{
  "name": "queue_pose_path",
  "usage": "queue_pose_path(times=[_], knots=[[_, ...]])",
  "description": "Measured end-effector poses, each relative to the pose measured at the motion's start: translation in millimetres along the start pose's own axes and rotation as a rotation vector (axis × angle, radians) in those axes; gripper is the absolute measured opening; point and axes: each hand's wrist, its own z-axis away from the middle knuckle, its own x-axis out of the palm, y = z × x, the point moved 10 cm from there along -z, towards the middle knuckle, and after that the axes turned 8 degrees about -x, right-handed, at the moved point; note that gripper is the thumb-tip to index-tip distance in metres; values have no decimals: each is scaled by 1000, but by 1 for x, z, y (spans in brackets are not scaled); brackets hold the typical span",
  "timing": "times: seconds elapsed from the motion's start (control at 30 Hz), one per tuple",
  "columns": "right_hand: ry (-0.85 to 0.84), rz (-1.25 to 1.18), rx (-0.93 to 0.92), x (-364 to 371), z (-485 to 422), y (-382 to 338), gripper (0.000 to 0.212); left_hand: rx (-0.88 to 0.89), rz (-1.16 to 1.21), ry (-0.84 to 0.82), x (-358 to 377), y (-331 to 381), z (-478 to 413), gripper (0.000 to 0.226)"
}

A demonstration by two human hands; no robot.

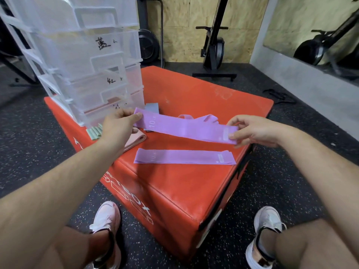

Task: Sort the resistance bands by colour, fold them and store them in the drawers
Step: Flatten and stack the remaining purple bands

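So the left hand (pixel 118 123) and right hand (pixel 250 131) each have their fingers pinched on one end of a purple band (pixel 184 129), pulled flat just above the red box (pixel 194 183). My guess: it's getting straightened to match the second purple band (pixel 184 157) lying flat nearer, keeping one colour together before folding. The drawers (pixel 93 74) stand at the far left.

The drawer unit (pixel 87 65) stands on the back left of the box (pixel 184 187). Above the box's middle, the held band (pixel 184 129) spans from left hand (pixel 118 123) to right hand (pixel 252 131). The flat band (pixel 184 157) lies on the box before it, a tangled band (pixel 200 118) behind it, and a folded band (pixel 136 140) to the left, near the unit's foot
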Motion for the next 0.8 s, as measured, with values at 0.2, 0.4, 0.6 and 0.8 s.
queue_pose_path(times=[0.2, 0.4, 0.6, 0.8], knots=[[56, 61, 116, 5, 8, 30, 35, -89, -169, 26, 2, -44, 3, 9], [91, 294, 108, 6, 9, 44, 31, -32, -643, 26, 3, -68, 6, 11], [73, 436, 85, 13, 4, 48, 13, 50, -788, 29, 6, -67, 7, 9], [17, 571, 110, 19, 4, 49, 7, 190, -974, -26, 16, -61, 7, 15]])
